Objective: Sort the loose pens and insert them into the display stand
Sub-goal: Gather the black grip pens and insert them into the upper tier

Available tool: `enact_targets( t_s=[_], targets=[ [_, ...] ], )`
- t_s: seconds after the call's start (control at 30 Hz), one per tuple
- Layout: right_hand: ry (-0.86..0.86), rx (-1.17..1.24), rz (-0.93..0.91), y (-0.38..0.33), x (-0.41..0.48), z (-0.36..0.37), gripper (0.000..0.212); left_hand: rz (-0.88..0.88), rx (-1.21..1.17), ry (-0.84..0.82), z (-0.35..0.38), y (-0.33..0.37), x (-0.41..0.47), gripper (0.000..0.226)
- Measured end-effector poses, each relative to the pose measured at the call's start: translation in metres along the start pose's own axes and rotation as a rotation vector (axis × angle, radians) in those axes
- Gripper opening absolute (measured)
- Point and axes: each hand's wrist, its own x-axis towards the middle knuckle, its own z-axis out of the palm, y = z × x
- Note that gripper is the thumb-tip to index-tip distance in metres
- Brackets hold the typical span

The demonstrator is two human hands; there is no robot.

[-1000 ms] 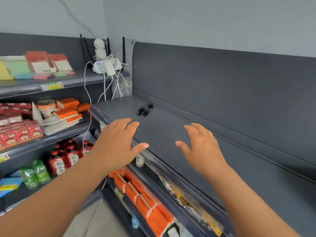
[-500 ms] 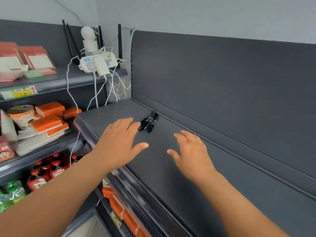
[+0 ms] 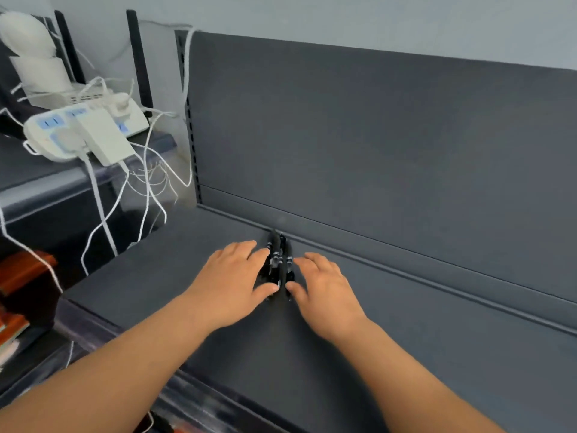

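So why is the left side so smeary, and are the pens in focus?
Head view: the power strip at the left edge is blurred and stretched by the wide lens; the pens mid-frame are sharper, yet too dark to count; the light is soft, with no glare.

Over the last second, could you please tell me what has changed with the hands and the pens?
Both hands reached forward over the shelf: the left hand now lies beside the pens on their left, the right hand on their right, thumbs nearly meeting at the near end. The pens stayed bunched by the back panel.
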Motion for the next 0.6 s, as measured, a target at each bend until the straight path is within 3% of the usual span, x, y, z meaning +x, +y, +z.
enact_targets(
  t_s=[0.27, 0.6],
  targets=[
    [-0.019, 0.004, 0.190, -0.007, 0.017, 0.021, 0.049, 0.150, -0.135, -0.136, 0.027, -0.023, 0.036, 0.071],
    [0.044, 0.019, 0.265, -0.021, 0.041, 0.030, 0.054, 0.055, -0.111, -0.069, 0.031, -0.050, 0.063, 0.054]
  ],
)
